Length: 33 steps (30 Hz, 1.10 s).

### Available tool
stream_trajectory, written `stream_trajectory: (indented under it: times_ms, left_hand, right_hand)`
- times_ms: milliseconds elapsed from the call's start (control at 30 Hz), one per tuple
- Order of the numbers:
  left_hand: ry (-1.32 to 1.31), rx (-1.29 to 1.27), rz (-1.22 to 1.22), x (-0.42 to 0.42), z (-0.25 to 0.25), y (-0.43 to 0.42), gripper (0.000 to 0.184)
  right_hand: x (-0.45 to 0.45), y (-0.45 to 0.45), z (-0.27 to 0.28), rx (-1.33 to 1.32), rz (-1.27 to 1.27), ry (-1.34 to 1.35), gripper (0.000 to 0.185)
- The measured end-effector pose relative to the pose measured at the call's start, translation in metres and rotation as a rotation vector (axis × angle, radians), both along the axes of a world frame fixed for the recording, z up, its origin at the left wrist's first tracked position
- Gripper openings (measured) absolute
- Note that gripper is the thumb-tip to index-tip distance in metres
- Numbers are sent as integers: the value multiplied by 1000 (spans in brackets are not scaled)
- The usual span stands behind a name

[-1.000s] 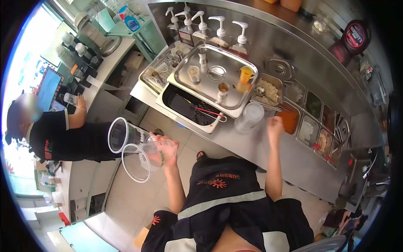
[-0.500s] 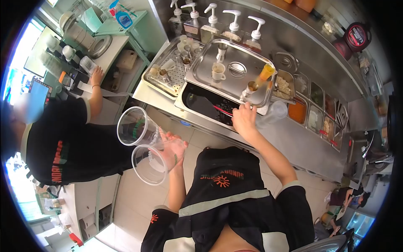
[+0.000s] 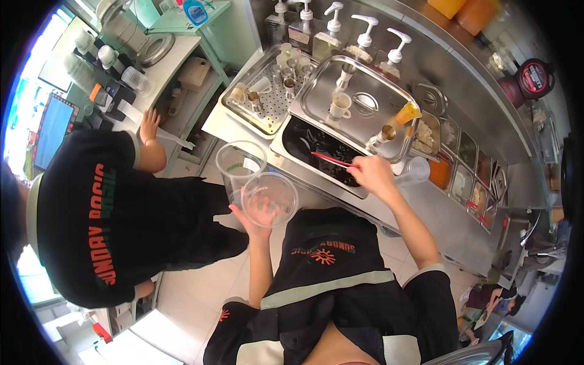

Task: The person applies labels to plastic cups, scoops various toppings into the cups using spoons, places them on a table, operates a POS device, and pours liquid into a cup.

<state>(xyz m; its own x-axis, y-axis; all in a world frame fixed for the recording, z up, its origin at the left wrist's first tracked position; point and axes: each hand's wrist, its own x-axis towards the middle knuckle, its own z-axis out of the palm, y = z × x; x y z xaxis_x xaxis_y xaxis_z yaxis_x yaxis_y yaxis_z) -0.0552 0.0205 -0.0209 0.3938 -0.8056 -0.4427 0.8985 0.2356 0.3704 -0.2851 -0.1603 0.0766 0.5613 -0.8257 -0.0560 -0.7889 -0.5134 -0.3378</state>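
Two clear plastic cups, one [image 3: 238,159] farther from me and one [image 3: 278,198] nearer, are held side by side by my left hand [image 3: 258,214], over the floor before the counter. My right hand [image 3: 372,175] is closed round a thin red-handled utensil [image 3: 333,159]. Its far end lies over a steel pan [image 3: 319,175] of dark, wet contents, and I cannot make out that end. A steel tray [image 3: 316,112] beyond the pan carries a small white measuring cup [image 3: 340,106] and metal jiggers [image 3: 384,135]. Another clear cup [image 3: 415,170] lies beside my right wrist.
Pump bottles [image 3: 365,39] line the back wall. A perforated tray [image 3: 267,121] holds several small cups and jiggers. Topping containers [image 3: 441,173] sit to the right. On the left stands a co-worker [image 3: 121,207], one hand [image 3: 149,126] near the side counter.
My left hand has brought the two cups up and right, closer to the counter. My right hand now grips the red handle. The co-worker's hand has come away from a cup.
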Motion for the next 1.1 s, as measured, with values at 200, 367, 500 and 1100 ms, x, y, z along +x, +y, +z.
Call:
stream_trajectory:
  times_ms: [200, 367, 500, 1100]
  left_hand:
    - [-304, 261, -60, 6, 16, -8, 76]
    - [-408, 300, -129, 15, 11, -5, 79]
    - [-467, 489, -114, 13, 15, 0, 77]
    - [89, 242, -373, -17, 32, -37, 65]
  right_hand:
    - [-35, 4, -4, 98, -212, -201, 21]
    - [-52, 16, -3, 193, -250, -259, 19]
    - [-56, 28, 0, 170, -297, -292, 20]
    - [-47, 52, 43, -632, -135, -350, 12]
